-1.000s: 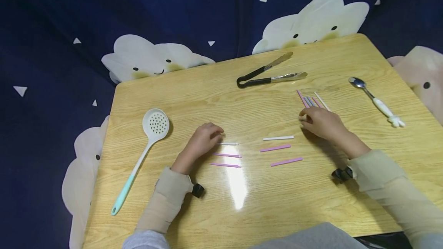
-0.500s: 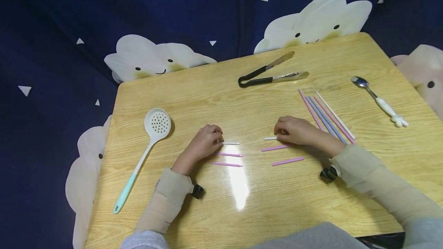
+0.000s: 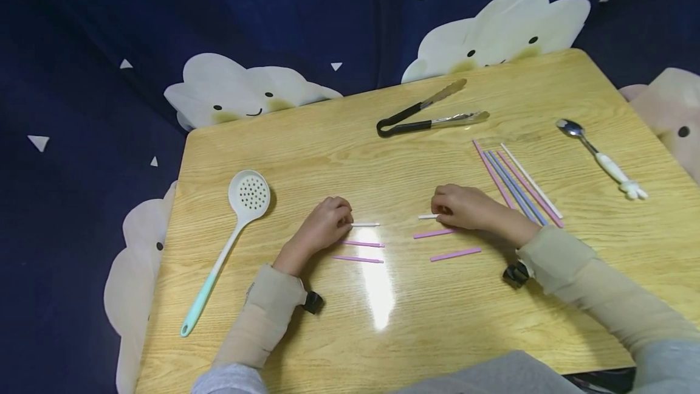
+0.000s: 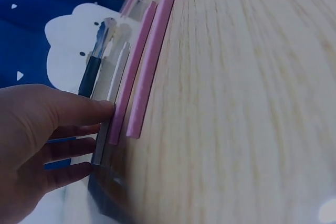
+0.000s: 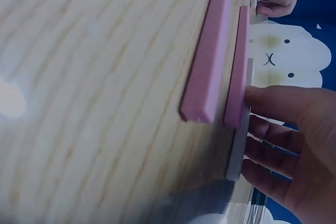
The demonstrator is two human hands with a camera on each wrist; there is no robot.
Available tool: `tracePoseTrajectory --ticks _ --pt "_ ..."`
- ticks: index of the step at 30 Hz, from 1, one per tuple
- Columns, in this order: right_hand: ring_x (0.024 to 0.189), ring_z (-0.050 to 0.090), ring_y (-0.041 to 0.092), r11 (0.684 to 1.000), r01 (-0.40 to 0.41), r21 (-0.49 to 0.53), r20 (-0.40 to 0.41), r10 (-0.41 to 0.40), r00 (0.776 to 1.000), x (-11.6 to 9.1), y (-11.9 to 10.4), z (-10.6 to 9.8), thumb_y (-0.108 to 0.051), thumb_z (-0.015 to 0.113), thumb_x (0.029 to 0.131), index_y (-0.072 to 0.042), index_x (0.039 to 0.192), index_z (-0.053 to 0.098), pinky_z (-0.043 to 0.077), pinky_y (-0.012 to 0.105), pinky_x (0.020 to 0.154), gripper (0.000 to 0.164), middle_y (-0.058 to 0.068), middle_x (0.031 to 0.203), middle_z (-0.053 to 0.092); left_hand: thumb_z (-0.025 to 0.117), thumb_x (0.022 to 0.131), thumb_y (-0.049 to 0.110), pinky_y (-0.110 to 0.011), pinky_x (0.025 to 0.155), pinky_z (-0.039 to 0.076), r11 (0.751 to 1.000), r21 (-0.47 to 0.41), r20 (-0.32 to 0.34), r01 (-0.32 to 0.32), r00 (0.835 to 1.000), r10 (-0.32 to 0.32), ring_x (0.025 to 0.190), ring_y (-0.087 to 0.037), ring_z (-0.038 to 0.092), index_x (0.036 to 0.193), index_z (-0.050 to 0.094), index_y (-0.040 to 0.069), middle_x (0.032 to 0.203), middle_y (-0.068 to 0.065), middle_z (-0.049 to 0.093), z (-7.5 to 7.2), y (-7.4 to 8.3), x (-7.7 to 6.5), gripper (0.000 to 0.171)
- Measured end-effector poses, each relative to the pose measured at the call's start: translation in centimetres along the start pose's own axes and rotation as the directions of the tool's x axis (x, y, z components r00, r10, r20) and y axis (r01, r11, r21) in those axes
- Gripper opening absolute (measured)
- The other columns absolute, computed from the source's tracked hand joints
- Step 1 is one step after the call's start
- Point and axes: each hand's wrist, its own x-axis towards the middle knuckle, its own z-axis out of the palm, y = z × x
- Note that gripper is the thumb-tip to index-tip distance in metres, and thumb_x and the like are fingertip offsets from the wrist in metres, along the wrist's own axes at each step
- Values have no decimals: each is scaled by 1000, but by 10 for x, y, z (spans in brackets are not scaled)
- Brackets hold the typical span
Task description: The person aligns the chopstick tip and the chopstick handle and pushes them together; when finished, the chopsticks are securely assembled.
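My left hand [image 3: 324, 224] holds the outer end of a thin white stick [image 3: 365, 224], the thumb on one side and fingertips on the other in the left wrist view. Two pink sticks, an upper one [image 3: 365, 244] and a lower one [image 3: 358, 259], lie below it. To the right, my right hand [image 3: 462, 207] pinches another white stick [image 3: 428, 217], partly hidden under the fingers in the head view. An upper pink stick [image 3: 434, 233] and a lower pink stick [image 3: 456, 255] lie beside that hand. Both white sticks appear to lie on the table.
Several longer pink, blue and white sticks [image 3: 514, 181] lie beyond my right wrist. Black-handled tongs [image 3: 404, 129] rest near the back edge, a spoon [image 3: 609, 168] at the right, a perforated ladle [image 3: 219, 266] at the left. All are on the wooden table [image 3: 306, 157].
My right hand has moved left from the bundle of long sticks and taken hold of the right white stick. My left hand stays in nearly the same place, at its white stick.
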Motion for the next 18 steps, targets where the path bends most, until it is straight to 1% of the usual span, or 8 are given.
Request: tracePoseTrajectory --ticks 2,7,9,11,14,16,18 --pt "64 40 9 1000 -5 8 -2 5 1000 0 0 -1 -10 66 78 -16 75 58 36 24 52 10 -5 74 47 68 77 6 -31 73 45 1000 -21 -4 6 1000 -6 85 -21 52 74 63 8 95 -7 58 0 0 0 6" --pt "63 45 8 995 -69 65 -11 70 997 2 -1 -7 -11 63 81 -16 77 60 40 26 54 7 -6 75 54 65 81 7 -25 70 45 994 -98 -3 41 999 -41 80 -15 53 79 61 6 95 -6 58 -5 1 2 5" --pt "63 47 7 993 -82 80 -25 84 996 2 -3 -11 -13 62 82 -15 80 61 41 26 54 3 -6 75 57 64 82 8 -24 70 46 991 -116 -10 60 998 -61 80 -13 53 81 60 7 95 -5 57 -10 3 4 4" --pt "62 48 7 993 -76 86 -45 80 996 3 -4 -16 -12 62 82 -13 82 62 41 27 53 1 -4 74 58 64 82 9 -24 70 47 989 -125 -26 74 997 -78 79 -13 55 83 60 7 93 -3 58 -16 6 5 4" --pt "65 51 9 992 -60 110 -71 69 995 4 -8 -25 -10 63 82 -11 86 63 43 28 54 4 -2 76 60 63 83 9 -25 70 48 988 -126 -54 90 994 -98 79 -14 58 85 60 7 90 -3 61 -27 12 8 4" --pt "69 55 12 986 -62 153 -76 75 994 5 -10 -31 -8 63 82 -11 88 63 47 30 58 6 -1 79 61 62 84 9 -26 71 49 987 -131 -70 95 992 -105 80 -14 60 86 60 7 88 -4 63 -34 17 10 4" --pt "74 58 14 974 -68 216 -78 87 993 5 -14 -39 -8 62 83 -11 89 62 48 32 63 7 -1 82 62 60 85 10 -27 72 49 987 -133 -90 95 990 -108 81 -15 62 88 60 7 87 -4 64 -41 21 11 4"
